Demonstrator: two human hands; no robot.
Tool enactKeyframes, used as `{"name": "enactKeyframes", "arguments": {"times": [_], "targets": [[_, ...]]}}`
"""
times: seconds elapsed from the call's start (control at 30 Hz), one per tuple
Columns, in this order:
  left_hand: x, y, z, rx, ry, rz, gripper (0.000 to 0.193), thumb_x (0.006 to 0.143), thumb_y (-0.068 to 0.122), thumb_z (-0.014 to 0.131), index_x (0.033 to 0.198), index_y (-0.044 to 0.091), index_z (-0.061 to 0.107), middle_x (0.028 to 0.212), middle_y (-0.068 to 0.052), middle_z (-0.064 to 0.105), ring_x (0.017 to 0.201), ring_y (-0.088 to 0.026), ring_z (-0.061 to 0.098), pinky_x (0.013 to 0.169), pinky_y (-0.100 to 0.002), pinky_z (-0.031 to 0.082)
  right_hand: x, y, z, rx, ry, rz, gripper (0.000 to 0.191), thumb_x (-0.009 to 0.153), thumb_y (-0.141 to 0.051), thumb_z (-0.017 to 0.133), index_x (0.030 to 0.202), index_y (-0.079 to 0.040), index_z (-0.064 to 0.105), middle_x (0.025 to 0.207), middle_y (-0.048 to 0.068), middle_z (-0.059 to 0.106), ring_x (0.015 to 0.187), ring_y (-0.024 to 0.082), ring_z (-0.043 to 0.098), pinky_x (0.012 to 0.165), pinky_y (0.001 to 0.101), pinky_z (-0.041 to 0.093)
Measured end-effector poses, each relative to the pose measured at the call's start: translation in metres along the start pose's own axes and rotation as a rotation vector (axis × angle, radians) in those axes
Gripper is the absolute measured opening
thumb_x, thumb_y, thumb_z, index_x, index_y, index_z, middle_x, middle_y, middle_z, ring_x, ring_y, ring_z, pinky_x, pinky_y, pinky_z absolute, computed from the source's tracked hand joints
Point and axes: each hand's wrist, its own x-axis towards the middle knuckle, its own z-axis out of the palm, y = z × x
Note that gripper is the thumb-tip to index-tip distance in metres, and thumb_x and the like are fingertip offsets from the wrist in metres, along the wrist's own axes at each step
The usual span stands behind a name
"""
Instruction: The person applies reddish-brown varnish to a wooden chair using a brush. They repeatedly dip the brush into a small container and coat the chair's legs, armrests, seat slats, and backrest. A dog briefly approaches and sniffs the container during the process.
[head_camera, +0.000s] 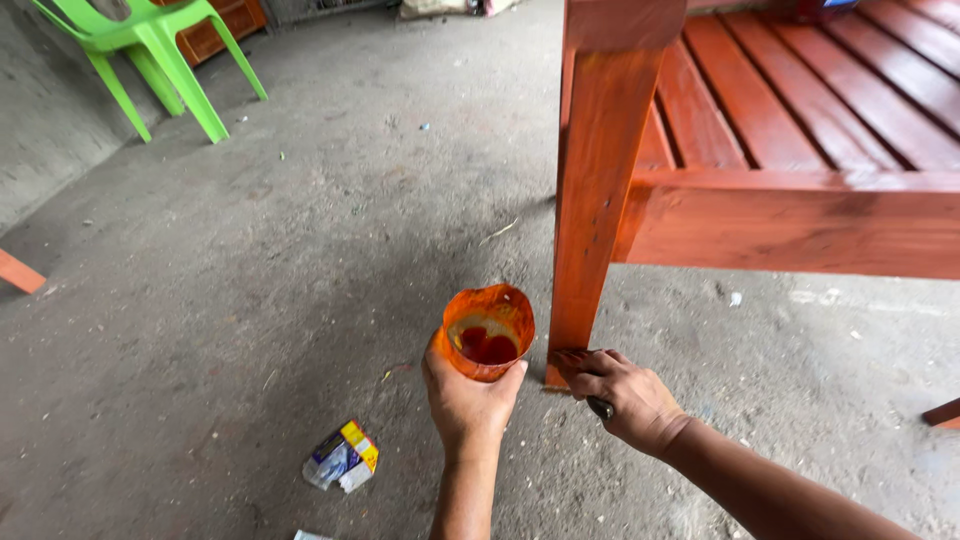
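My left hand (466, 400) grips a cut-off plastic cup (487, 331), stained orange, with dark red liquid at its bottom. It is held just left of the foot of an orange-red wooden leg (598, 180). My right hand (620, 395) is closed on a brush whose dark handle end (600, 407) sticks out below the fingers. The bristles press against the base of the leg near the floor and are mostly hidden by my fingers. The leg belongs to a slatted wooden frame (800, 215) in the same orange-red colour.
Grey concrete floor (300, 250) all around. A crumpled small carton (342, 455) lies on the floor by my left forearm. A green plastic chair (150, 50) stands at the far left. A wooden piece (20, 272) pokes in at the left edge.
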Motion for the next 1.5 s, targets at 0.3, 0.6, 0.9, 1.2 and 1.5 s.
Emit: {"name": "enactKeyframes", "arguments": {"times": [0.3,0.6,0.9,1.2,1.5], "targets": [[-0.004,0.059,-0.003,-0.033,-0.084,-0.05,0.104,0.056,0.027,0.097,0.141,0.008,0.041,0.133,-0.016,0.05,0.122,-0.031,0.059,0.102,-0.044,0.053,0.033,-0.042,-0.144,-0.047,0.349,-0.214,0.029,0.071,-0.003,0.07,0.097,-0.015,0.067,0.113,0.006,0.067,0.105,0.029,0.065,0.082,0.0402,0.058],[-0.007,0.085,-0.015,-0.083,-0.056,0.011,0.102,0.052,0.023,0.097,0.139,0.009,0.044,0.132,-0.013,0.051,0.122,-0.029,0.061,0.103,-0.043,0.054,0.061,-0.077,-0.227,-0.356,0.669,-0.512,0.009,0.084,-0.021,0.07,0.092,-0.016,0.069,0.127,0.014,0.063,0.118,0.036,0.062,0.091,0.0406,0.059],[-0.004,0.095,-0.037,-0.029,-0.074,-0.089,0.108,0.051,0.021,0.096,0.144,0.015,0.041,0.135,-0.012,0.047,0.127,-0.029,0.056,0.106,-0.042,0.052,0.063,-0.081,-0.231,-0.297,0.672,-0.432,0.016,0.082,-0.019,0.07,0.096,-0.013,0.075,0.127,0.011,0.066,0.118,0.03,0.064,0.093,0.0382,0.06],[0.013,0.121,-0.039,-0.062,-0.046,-0.006,0.1,0.054,0.025,0.095,0.138,0.01,0.043,0.133,-0.014,0.053,0.124,-0.031,0.059,0.107,-0.045,0.051,0.052,-0.061,-0.201,-0.253,0.51,-0.368,0.009,0.077,-0.014,0.071,0.086,-0.014,0.073,0.116,0.01,0.067,0.1,0.028,0.065,0.075,0.0377,0.06],[0.026,0.122,-0.044,-0.021,0.04,0.082,0.101,0.052,0.029,0.098,0.135,0.008,0.044,0.13,-0.015,0.053,0.122,-0.031,0.059,0.104,-0.045,0.052,0.046,-0.049,-0.203,-0.083,0.438,-0.23,0.032,0.065,0.004,0.076,0.088,-0.018,0.073,0.111,0.004,0.067,0.103,0.026,0.066,0.078,0.0359,0.063]]}}
